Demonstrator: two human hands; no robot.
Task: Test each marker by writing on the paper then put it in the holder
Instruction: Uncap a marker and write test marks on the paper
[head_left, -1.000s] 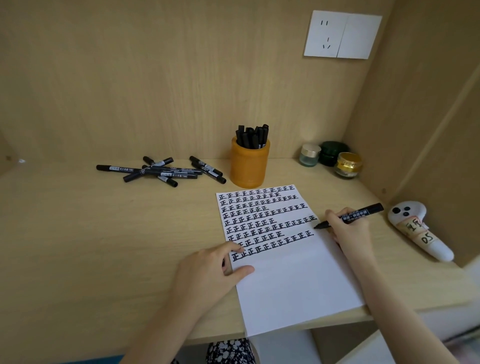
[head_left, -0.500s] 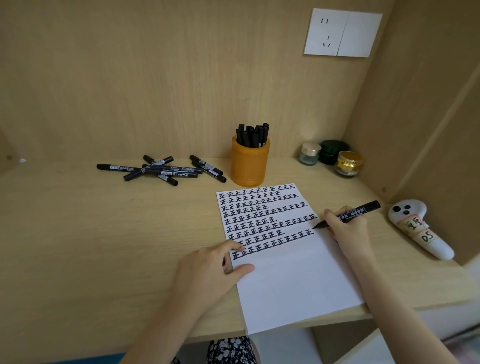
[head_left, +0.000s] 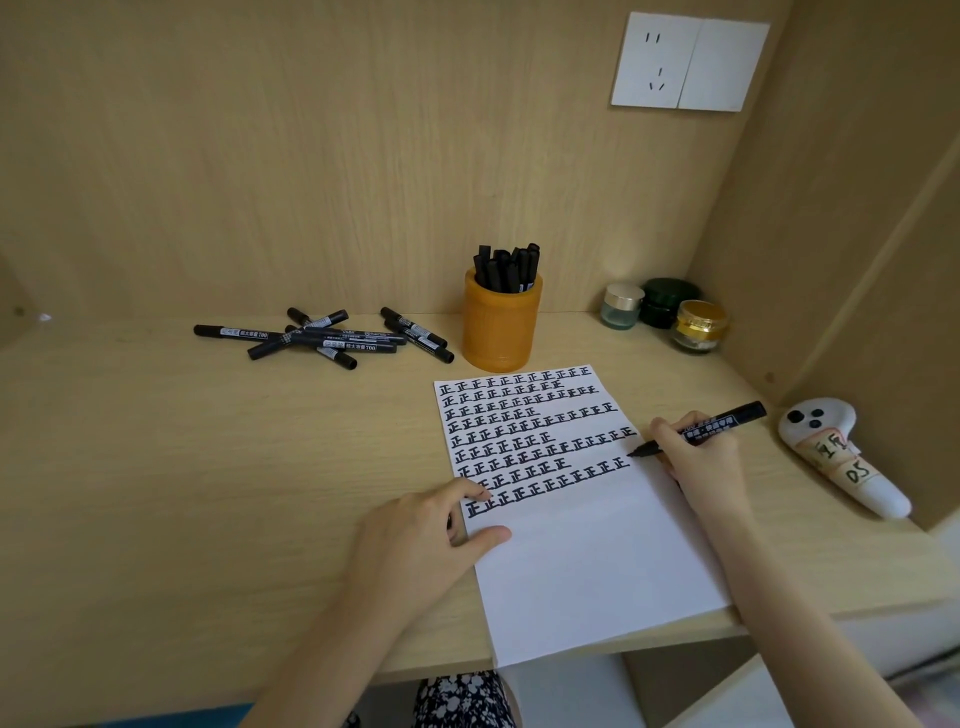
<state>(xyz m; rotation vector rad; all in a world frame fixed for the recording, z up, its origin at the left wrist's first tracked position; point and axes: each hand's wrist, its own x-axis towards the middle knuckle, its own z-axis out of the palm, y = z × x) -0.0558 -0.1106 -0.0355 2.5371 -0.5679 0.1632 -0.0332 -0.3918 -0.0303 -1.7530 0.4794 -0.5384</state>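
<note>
My right hand (head_left: 701, 460) has its grip clamped round the marker (head_left: 727, 419), whose uncapped tip is at the paper (head_left: 587, 561), just past the end of a written row. My left hand (head_left: 415, 540) lies flat, grip apart, pressing the sheet's left edge to the bench (head_left: 208, 467). The orange holder (head_left: 501, 330), stuffed with markers, stands just beyond the paper. Loose markers (head_left: 322, 340) lie to its left.

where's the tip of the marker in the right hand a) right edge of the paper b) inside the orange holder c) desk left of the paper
a: the black marker held by the right hand has its tip at the right edge of the white paper sheet, beside a written row.
</note>
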